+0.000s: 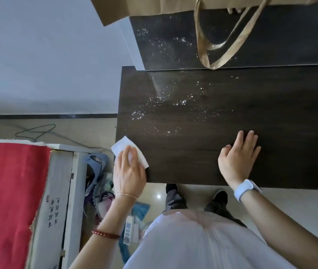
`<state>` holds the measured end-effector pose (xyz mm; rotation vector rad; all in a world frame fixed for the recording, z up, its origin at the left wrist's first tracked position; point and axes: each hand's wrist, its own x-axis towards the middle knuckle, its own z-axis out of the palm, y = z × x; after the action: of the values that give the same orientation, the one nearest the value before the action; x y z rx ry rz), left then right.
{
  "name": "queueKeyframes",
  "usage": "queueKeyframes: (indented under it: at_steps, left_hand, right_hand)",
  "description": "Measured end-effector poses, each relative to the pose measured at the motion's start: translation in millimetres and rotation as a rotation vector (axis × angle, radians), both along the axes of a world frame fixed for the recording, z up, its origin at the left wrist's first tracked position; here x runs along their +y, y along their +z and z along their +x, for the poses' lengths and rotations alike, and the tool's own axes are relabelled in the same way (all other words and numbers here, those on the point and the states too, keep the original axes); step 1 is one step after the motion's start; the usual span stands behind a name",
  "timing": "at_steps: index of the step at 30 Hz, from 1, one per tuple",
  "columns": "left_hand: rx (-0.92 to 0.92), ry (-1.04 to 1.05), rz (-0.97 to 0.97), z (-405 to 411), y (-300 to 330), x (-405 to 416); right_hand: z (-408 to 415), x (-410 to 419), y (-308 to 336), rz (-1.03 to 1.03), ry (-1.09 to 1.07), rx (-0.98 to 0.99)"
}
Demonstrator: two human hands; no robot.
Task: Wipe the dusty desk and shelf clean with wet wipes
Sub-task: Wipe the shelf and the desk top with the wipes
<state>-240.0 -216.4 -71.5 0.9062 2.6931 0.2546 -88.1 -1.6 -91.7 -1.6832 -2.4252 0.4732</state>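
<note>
A dark wood desk [202,156] fills the middle, speckled with glinting white dust towards its back. Behind it rises a dark shelf [173,55], also dusty. My left hand [129,171] presses a white wet wipe [123,147] flat on the desk's front left corner; the wipe sticks out past my fingers. My right hand [237,158] lies flat on the desk near the front edge, fingers straight, holding nothing. A white watch sits on that wrist.
A brown paper bag [154,4] with gold ribbon handles [212,45] stands on the shelf. Left of the desk is a bed frame [57,191] with a red blanket [8,191]. A shoe [96,166], clutter and a power strip [129,230] lie on the floor between.
</note>
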Motion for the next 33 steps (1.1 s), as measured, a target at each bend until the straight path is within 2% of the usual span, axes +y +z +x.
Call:
queueKeyframes:
  at_steps: [4,10,16,19,24,26,33]
  left_hand:
    - [-0.101,0.077,-0.004,-2,-9,8]
    - [-0.073,0.171,0.1,-50,-12,42]
    - [0.075,0.042,-0.054,-87,-16,63]
    - [0.097,-0.025,-0.085,-57,-15,72]
    - [0.072,-0.405,-0.09,22,-15,114]
    - [0.051,-0.434,-0.079,26,-16,116]
    - [0.051,0.074,-0.125,-59,-16,55]
  right_hand:
    - [-5,-5,-2,0.025,-0.019,-0.023]
    - [-2,-4,-2,0.017,-0.009,-0.073]
    - [0,0,-3,0.018,0.007,-0.057]
    - [4,1,-3,-0.001,0.027,-0.029]
    - [20,13,-3,-0.021,0.12,0.07]
    - [26,18,-4,-0.007,0.172,0.072]
    - [27,20,-4,0.009,0.197,0.055]
